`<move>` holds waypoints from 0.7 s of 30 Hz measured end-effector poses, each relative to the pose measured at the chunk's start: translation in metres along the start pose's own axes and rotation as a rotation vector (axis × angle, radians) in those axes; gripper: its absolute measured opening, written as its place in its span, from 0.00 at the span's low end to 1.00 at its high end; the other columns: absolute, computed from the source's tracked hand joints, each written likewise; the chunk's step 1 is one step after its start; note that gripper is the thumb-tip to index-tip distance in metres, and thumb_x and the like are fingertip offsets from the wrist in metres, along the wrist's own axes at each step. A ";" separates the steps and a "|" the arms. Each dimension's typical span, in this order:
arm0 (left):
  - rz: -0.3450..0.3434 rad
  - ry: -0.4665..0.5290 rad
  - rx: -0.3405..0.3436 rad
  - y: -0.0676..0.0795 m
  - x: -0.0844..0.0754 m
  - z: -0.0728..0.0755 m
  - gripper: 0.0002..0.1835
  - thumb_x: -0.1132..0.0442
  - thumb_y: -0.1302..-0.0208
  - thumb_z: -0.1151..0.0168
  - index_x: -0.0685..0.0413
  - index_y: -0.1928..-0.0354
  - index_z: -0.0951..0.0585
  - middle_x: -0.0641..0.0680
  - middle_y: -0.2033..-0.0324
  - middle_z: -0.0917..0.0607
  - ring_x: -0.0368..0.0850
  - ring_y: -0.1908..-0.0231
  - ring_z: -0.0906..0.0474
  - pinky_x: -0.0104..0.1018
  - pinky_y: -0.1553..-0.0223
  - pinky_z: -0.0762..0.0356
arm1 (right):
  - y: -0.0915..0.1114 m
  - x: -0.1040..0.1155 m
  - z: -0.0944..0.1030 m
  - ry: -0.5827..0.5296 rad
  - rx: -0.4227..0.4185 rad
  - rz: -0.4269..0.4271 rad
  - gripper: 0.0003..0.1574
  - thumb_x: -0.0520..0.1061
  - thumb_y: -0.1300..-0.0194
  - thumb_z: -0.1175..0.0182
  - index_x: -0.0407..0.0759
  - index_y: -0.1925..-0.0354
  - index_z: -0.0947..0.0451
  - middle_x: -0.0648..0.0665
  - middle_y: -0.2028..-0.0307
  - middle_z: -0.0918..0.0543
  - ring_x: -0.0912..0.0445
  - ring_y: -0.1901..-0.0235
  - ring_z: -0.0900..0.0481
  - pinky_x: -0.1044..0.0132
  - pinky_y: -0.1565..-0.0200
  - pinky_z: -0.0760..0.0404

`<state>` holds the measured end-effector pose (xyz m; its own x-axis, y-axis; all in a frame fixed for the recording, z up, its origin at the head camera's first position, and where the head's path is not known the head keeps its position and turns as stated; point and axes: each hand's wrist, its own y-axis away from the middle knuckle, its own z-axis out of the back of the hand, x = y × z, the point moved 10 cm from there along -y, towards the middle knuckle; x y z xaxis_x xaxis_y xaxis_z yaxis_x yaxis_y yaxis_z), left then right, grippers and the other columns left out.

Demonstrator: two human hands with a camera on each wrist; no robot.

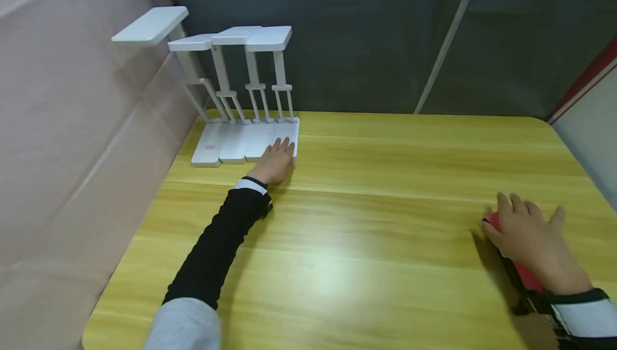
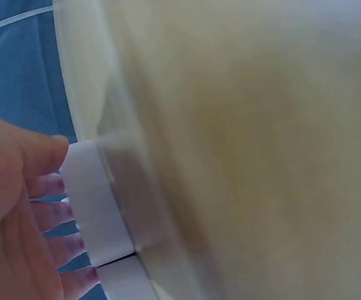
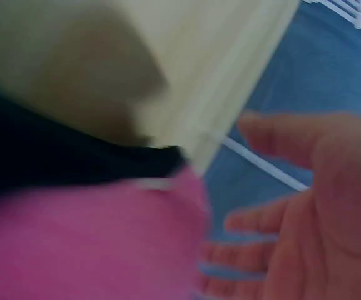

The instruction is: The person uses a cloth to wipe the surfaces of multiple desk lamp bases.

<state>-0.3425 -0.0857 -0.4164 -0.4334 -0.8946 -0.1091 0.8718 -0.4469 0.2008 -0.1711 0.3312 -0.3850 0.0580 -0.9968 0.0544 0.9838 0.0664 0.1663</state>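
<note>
Several white folding phone stands [image 1: 234,143] stand side by side at the table's back left, each with a flat base, a post and a plate on top. My left hand [image 1: 275,162] rests on the rightmost base with its fingers extended; in the left wrist view its fingertips touch the white base [image 2: 96,200]. At the right of the table, my right hand [image 1: 535,237] is spread over a red, black-edged flat thing [image 1: 528,276]. This thing looks pink [image 3: 99,240] and blurred in the right wrist view, where the fingers are apart and not curled round it.
The wooden table [image 1: 366,221] has rounded corners. Behind it hangs a dark cloth [image 1: 337,39] crossed by a pale strip. A pale, creased cloth wall [image 1: 62,141] runs along the left, close to the stands. A red and white surface [image 1: 590,109] borders the right side.
</note>
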 end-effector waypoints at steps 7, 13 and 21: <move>-0.010 -0.034 -0.027 0.002 0.003 -0.005 0.27 0.56 0.28 0.69 0.60 0.33 0.58 0.62 0.32 0.60 0.58 0.34 0.67 0.52 0.35 0.63 | 0.012 -0.025 -0.020 -0.062 -0.040 -0.186 0.52 0.66 0.37 0.54 0.17 0.48 0.50 0.17 0.67 0.36 0.30 0.73 0.32 0.39 0.79 0.32; -0.019 -0.052 0.014 0.002 -0.003 -0.013 0.28 0.57 0.28 0.68 0.60 0.33 0.58 0.61 0.32 0.59 0.59 0.34 0.67 0.53 0.35 0.61 | 0.014 -0.033 -0.033 -0.102 -0.091 -0.214 0.46 0.59 0.35 0.51 0.17 0.49 0.54 0.19 0.71 0.39 0.34 0.83 0.33 0.44 0.87 0.34; -0.081 -0.148 0.014 0.019 -0.033 -0.011 0.27 0.61 0.30 0.66 0.64 0.34 0.54 0.65 0.33 0.55 0.63 0.35 0.61 0.53 0.37 0.52 | 0.009 -0.026 -0.036 -0.044 -0.085 -0.088 0.43 0.47 0.36 0.49 0.14 0.47 0.58 0.16 0.70 0.40 0.31 0.81 0.33 0.41 0.84 0.32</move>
<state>-0.3094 -0.0645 -0.4196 -0.5321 -0.8465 0.0186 0.8296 -0.5169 0.2109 -0.1580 0.3561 -0.4200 -0.0351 -0.9957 0.0863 0.9957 -0.0274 0.0889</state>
